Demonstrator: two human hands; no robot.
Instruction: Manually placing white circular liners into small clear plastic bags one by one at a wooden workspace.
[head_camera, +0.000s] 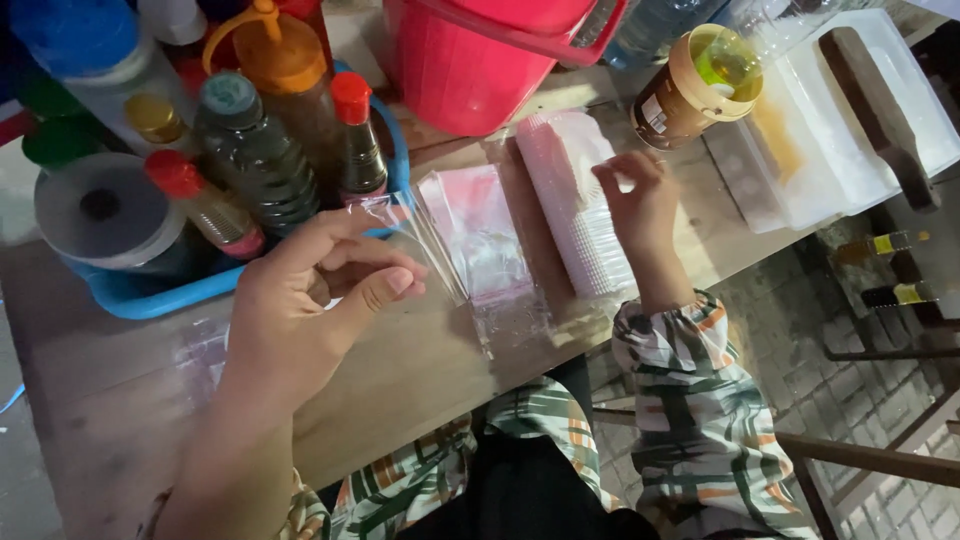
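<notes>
Clear plastic bag (415, 235) is being pinched shut-fingered by the raised left hand (310, 300); the right hand (635, 205), fingers curled, is touching the white stack (575, 200).

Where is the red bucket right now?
In the head view the red bucket stands at the top centre, on the table's far side, between the blue tray of bottles and the brown jar.
</notes>
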